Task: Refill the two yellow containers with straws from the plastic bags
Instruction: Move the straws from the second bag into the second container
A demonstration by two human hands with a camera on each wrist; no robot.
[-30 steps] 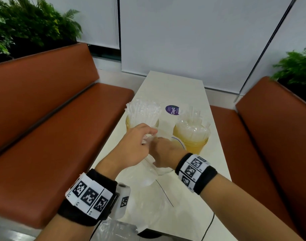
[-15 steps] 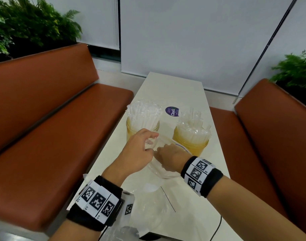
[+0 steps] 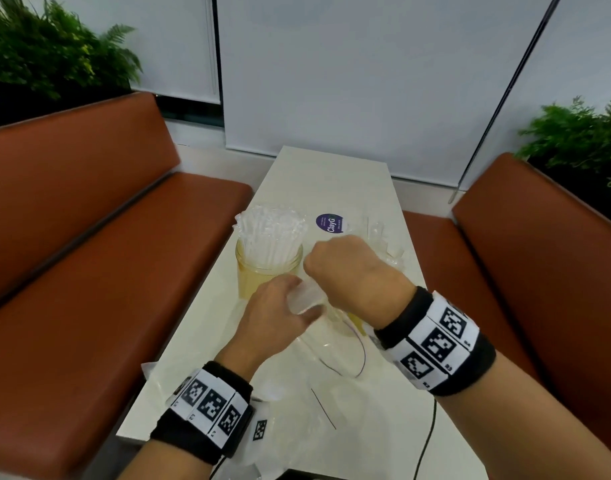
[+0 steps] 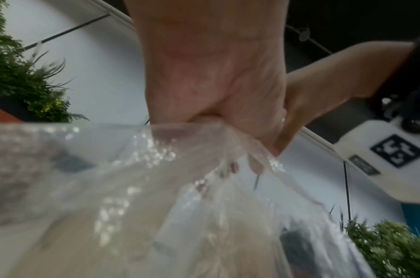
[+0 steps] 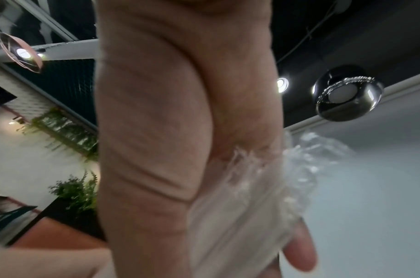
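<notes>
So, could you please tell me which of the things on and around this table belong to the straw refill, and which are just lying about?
Part of the job:
- left yellow container, packed with straws
- right yellow container, mostly hidden
- plastic bag, gripped by left hand and right hand

Just lying about:
- purple sticker
- black cable
- benches
- plants

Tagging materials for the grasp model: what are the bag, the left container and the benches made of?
Bag: thin clear plastic film, glossy; it crumples and glints where both hands grip it. Left container: see-through yellow, smooth, likely plastic, possibly glass; the straws show through its wall. Benches: brown padded upholstery with a soft sheen, probably leather or vinyl.
</notes>
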